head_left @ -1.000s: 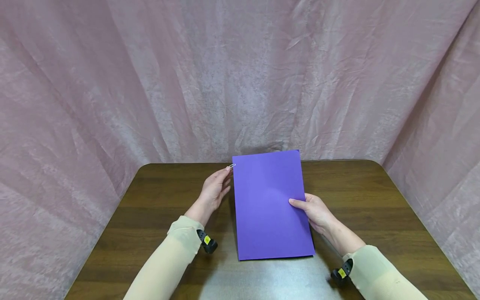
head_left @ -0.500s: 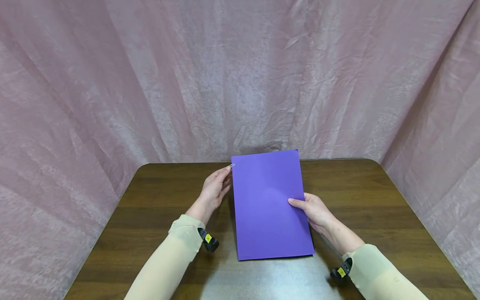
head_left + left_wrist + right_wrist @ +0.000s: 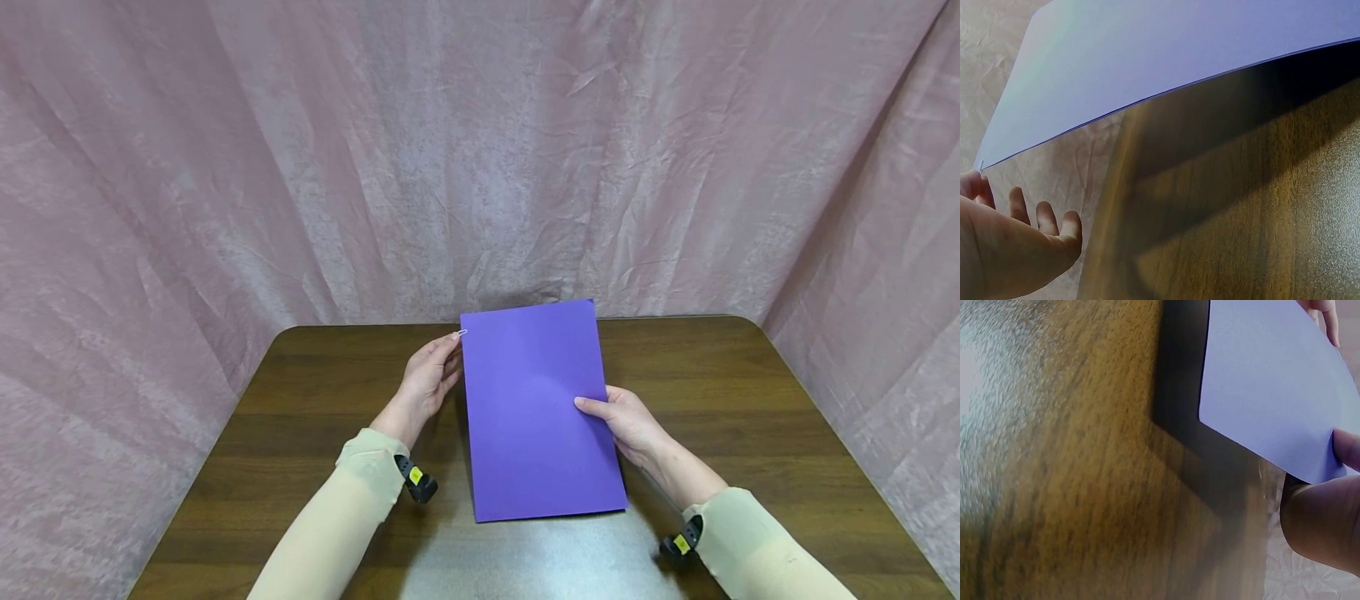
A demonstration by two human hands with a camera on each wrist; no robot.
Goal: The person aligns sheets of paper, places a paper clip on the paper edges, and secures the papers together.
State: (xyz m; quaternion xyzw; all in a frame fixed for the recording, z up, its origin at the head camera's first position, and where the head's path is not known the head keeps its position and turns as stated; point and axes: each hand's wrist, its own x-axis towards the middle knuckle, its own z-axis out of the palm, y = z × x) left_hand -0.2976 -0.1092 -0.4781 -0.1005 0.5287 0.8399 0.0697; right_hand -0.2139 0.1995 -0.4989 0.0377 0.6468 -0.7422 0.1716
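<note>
A sheaf of purple paper [image 3: 536, 442] is held up off the table, its far end raised in the head view. My right hand [image 3: 637, 425] grips its right edge, thumb on top and fingers underneath. At the upper left corner my left hand [image 3: 429, 375] pinches a white paper clip [image 3: 462, 332] between thumb and forefinger. The clip overlaps the paper's left edge. In the left wrist view the other fingers [image 3: 1045, 215] of the left hand are spread loosely below the paper. From the right wrist view, the paper bends slightly near the right thumb [image 3: 1349, 449].
A brown wooden table [image 3: 315, 400] lies under both hands, with a bright reflection near its front. Behind and beside it hang pink curtains [image 3: 420, 167]. The paper casts a dark shadow [image 3: 1182, 375] on the tabletop.
The paper has shifted very slightly left toward the left hand, and the clip overlaps its edge a little more. Both hands keep their hold.
</note>
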